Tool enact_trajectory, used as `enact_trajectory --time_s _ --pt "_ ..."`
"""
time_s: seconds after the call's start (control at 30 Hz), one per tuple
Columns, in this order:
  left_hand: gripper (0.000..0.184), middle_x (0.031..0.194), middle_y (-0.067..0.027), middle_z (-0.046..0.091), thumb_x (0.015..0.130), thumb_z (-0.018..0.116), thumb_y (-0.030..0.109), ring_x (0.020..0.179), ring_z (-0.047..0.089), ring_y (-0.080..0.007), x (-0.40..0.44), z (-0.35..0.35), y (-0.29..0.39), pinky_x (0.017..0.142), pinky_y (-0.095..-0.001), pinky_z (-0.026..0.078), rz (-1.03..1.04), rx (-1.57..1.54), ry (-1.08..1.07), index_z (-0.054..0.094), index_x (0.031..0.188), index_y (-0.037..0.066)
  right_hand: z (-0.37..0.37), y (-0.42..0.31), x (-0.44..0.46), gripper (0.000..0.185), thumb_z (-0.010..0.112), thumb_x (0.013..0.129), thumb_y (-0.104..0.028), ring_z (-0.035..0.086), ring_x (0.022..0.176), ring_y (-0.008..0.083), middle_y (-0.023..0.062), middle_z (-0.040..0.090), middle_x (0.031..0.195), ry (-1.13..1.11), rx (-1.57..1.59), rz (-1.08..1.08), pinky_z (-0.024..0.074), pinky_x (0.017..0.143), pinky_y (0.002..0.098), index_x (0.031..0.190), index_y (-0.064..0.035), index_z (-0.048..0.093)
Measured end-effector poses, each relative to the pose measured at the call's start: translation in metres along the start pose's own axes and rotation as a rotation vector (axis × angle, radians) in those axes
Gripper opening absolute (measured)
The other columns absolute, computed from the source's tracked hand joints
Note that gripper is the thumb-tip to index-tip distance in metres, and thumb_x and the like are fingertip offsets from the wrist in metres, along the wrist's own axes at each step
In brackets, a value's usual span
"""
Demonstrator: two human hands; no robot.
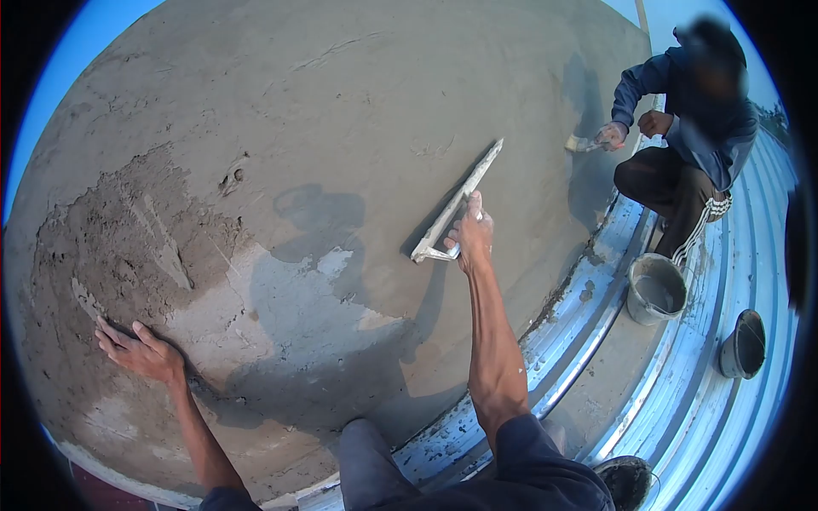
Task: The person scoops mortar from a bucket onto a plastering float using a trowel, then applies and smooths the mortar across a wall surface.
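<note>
My right hand (474, 232) is closed around the handle of a plastering trowel (456, 203). Its long blade, smeared with pale plaster, is seen nearly edge-on and slants up to the right close to the plastered wall (383, 111); whether it touches is unclear. On the left, my left hand (145, 353) rests against the rough, darker plaster (111, 230) with its fingers stretched out. A narrow pale grey streak (86, 298) lies just beyond those fingertips; I cannot tell whether it is plaster or a blade. Between my hands shows a smooth lighter patch (298, 298) with ragged edges.
A co-worker (707, 111) crouches at the right, holding a brush (583, 144) to the wall. Along the ribbed metal roofing (724, 281) stand a bucket (657, 289), a tilted dark bucket (743, 345) and another dark bucket (626, 484) near my body.
</note>
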State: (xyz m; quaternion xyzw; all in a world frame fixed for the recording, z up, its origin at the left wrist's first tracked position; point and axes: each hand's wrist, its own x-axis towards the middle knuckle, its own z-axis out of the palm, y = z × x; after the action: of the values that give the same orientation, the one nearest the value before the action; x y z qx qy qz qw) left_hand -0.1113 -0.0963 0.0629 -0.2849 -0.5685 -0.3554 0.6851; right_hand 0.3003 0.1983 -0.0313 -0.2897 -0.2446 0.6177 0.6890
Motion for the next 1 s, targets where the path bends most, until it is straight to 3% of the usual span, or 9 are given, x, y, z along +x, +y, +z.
enact_trajectory --time_s 0.13,0.17,0.2,0.27,0.6,0.8,0.83,0.9,1.0 --pt "0.060 0.152 -0.0202 0.027 0.100 0.035 0.043 0.141 0.022 -0.0385 0.000 0.001 0.001 0.115 -0.0519 0.015 -0.043 -0.011 0.005 0.030 0.150 0.011 0.067 -0.027 -0.031 0.059 0.051 0.097 -0.050 0.036 0.039 0.0081 -0.0022 0.037 0.057 -0.154 -0.353 -0.236 0.0326 0.033 0.0269 0.114 0.0061 0.050" --pt "0.059 0.153 -0.0192 0.026 0.101 0.035 0.043 0.142 0.021 -0.0383 0.001 0.001 0.002 0.114 -0.0533 0.015 -0.042 -0.031 0.014 0.029 0.150 0.012 0.087 -0.022 -0.032 0.062 0.050 0.096 -0.046 0.068 0.068 0.0339 0.0208 0.065 0.073 0.010 -0.608 -0.434 0.0536 0.059 0.0422 0.101 0.0151 0.057" --pt "0.059 0.153 -0.0192 0.026 0.101 0.035 0.043 0.142 0.021 -0.0383 0.001 0.002 0.004 0.114 -0.0533 0.015 -0.047 -0.029 0.008 0.029 0.150 0.012 0.102 -0.018 -0.037 0.052 0.050 0.097 -0.040 0.066 0.081 0.0478 0.0322 0.065 0.079 -0.033 -0.715 -0.629 0.0517 0.074 0.0491 0.088 0.0114 0.055" --pt "0.059 0.153 -0.0197 0.027 0.100 0.036 0.042 0.142 0.022 -0.0384 0.001 0.001 0.003 0.114 -0.0537 0.014 -0.054 -0.003 0.003 0.029 0.150 0.012 0.135 -0.040 -0.087 0.048 0.051 0.096 -0.035 0.061 0.082 0.0544 0.0364 0.061 0.077 -0.106 -0.788 -0.788 0.0492 0.074 0.0543 0.087 0.0113 0.054" --pt "0.061 0.152 -0.0192 0.025 0.098 0.039 0.043 0.141 0.023 -0.0379 0.005 -0.006 -0.002 0.114 -0.0577 0.014 -0.070 -0.025 -0.032 0.030 0.150 0.011 0.173 -0.012 -0.177 0.039 0.057 0.094 -0.035 0.056 0.062 0.0449 0.0261 0.055 0.065 -0.716 -0.751 -0.772 0.0436 0.059 0.0480 0.080 0.0011 0.051" --pt "0.060 0.152 -0.0187 0.024 0.099 0.039 0.042 0.141 0.022 -0.0381 0.006 -0.012 0.000 0.114 -0.0578 0.014 -0.072 -0.010 -0.045 0.029 0.150 0.012 0.108 -0.083 -0.079 0.041 0.057 0.091 -0.032 0.044 0.057 0.0363 0.0214 0.046 0.063 -0.168 -0.698 -1.126 0.0379 0.058 0.0450 0.070 0.0000 0.043" --pt "0.060 0.152 -0.0185 0.024 0.099 0.039 0.041 0.141 0.021 -0.0381 0.006 -0.012 0.001 0.114 -0.0578 0.014 -0.070 -0.003 -0.053 0.029 0.150 0.012 0.095 -0.102 -0.054 0.038 0.056 0.090 -0.035 0.058 0.073 0.0410 0.0250 0.061 0.079 -0.027 -0.817 -1.111 0.0462 0.070 0.0443 0.081 0.0020 0.060" --pt "0.060 0.152 -0.0182 0.023 0.099 0.039 0.041 0.141 0.021 -0.0379 0.005 -0.012 0.001 0.114 -0.0576 0.013 -0.075 -0.008 -0.042 0.029 0.150 0.012 0.081 -0.126 0.014 0.045 0.056 0.089 -0.038 0.062 0.100 0.0415 0.0254 0.066 0.106 0.154 -0.885 -1.194 0.0478 0.090 0.0424 0.105 0.0017 0.067" --pt "0.059 0.153 -0.0177 0.022 0.100 0.038 0.039 0.142 0.020 -0.0376 0.005 -0.012 0.003 0.115 -0.0574 0.012 -0.081 -0.002 -0.041 0.028 0.151 0.012 0.090 -0.166 0.054 0.052 0.055 0.089 -0.041 0.057 0.115 0.0391 0.0233 0.061 0.122 0.154 -0.971 -1.098 0.0435 0.101 0.0415 0.120 -0.0008 0.063"
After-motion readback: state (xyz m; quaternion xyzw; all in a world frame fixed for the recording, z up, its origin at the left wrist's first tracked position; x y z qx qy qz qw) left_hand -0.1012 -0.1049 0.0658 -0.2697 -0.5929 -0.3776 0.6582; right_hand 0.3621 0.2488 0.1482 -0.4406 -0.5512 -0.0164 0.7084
